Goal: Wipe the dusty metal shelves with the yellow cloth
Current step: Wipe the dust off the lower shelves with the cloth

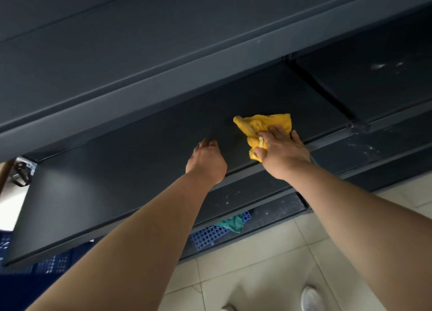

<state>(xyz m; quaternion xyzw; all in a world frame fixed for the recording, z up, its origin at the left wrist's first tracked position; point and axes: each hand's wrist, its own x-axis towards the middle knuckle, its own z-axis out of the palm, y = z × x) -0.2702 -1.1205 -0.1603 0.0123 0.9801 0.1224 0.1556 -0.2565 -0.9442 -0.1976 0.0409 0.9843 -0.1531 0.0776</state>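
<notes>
A crumpled yellow cloth (261, 127) lies on a dark metal shelf (131, 170) at mid height. My right hand (282, 151) presses flat on the cloth's near side, thumb hooked around its edge, close to the shelf's front lip. My left hand (207, 158) rests on the same shelf to the left of the cloth, fingers curled down against the surface and holding nothing. Both forearms reach in from the bottom of the view.
Another dark shelf (163, 53) overhangs just above. Lower shelves (355, 144) to the right show white dust specks. A blue perforated basket (210, 236) with a green cloth (231, 224) sits at the bottom level. Beige floor tiles (268, 264) and a white shoe (311, 299) lie below.
</notes>
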